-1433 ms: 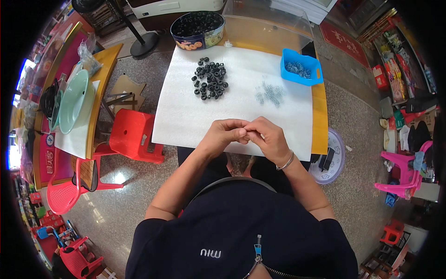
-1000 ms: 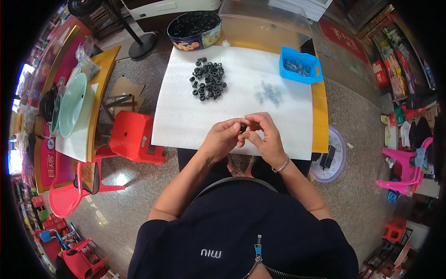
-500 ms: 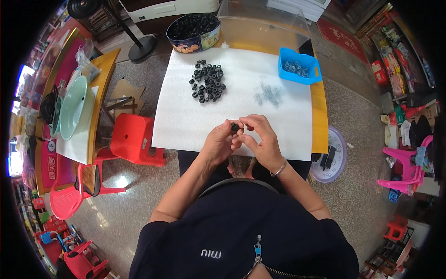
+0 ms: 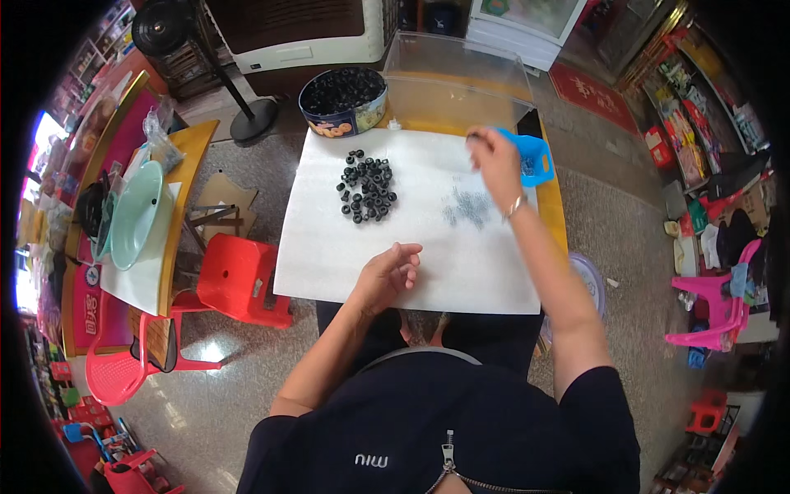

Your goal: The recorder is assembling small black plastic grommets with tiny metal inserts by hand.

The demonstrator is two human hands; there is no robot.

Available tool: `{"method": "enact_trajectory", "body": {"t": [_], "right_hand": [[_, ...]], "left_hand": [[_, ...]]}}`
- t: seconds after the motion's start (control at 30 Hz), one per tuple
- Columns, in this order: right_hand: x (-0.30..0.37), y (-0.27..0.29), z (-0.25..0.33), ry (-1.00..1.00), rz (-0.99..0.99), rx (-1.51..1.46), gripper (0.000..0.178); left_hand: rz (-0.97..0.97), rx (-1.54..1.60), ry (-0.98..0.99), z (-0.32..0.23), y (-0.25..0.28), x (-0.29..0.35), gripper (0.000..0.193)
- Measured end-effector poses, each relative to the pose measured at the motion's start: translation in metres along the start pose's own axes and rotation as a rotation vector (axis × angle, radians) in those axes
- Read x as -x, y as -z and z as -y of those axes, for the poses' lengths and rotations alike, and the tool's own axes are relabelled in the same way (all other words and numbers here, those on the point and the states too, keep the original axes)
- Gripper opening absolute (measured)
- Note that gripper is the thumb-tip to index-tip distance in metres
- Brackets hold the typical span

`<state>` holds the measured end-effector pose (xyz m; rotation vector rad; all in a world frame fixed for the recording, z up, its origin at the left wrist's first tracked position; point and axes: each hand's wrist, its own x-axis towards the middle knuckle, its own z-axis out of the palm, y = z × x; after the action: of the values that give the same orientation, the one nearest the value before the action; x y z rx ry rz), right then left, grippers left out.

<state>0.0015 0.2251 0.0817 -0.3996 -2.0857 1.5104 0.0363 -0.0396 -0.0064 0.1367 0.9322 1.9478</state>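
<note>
A small dark piece (image 4: 473, 137), blurred, sits pinched in the fingertip grip of your right hand (image 4: 498, 167), near the blue bin (image 4: 538, 176). Your left hand (image 4: 385, 275) hangs over the white sheet (image 4: 481, 272), its grip loosely open, nothing visible in it. Beyond lie black ring-shaped parts (image 4: 370, 188) and small grey-blue pieces (image 4: 471, 206).

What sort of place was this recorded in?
Probably a small shop, part of it used as a workspace. Shelves of packaged goods run along the right, a white glass-doored cabinet stands at the back, and a white-covered table holds a pile of small black parts.
</note>
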Motion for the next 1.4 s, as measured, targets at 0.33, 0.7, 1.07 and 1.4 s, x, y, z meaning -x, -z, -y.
{"method": "enact_trajectory", "body": {"t": [0.33, 0.7, 1.07, 1.4], "right_hand": [[-0.072, -0.003, -0.006, 0.146, -0.109, 0.119, 0.023], [0.065, -0.085, -0.043, 0.200, 0.308, 0.407, 0.018], [0.067, -0.098, -0.047, 0.206, 0.272, 0.432, 0.018], [0.073, -0.093, -0.044, 0.226, 0.277, 0.352, 0.015]], "left_hand": [[0.179, 0.208, -0.029, -0.002, 0.011, -0.001, 0.047], [0.204, 0.193, 0.010, -0.004, 0.009, -0.004, 0.047], [0.192, 0.229, 0.005, -0.002, 0.011, -0.003, 0.045], [0.138, 0.257, -0.056, 0.000, 0.013, -0.002, 0.041]]}}
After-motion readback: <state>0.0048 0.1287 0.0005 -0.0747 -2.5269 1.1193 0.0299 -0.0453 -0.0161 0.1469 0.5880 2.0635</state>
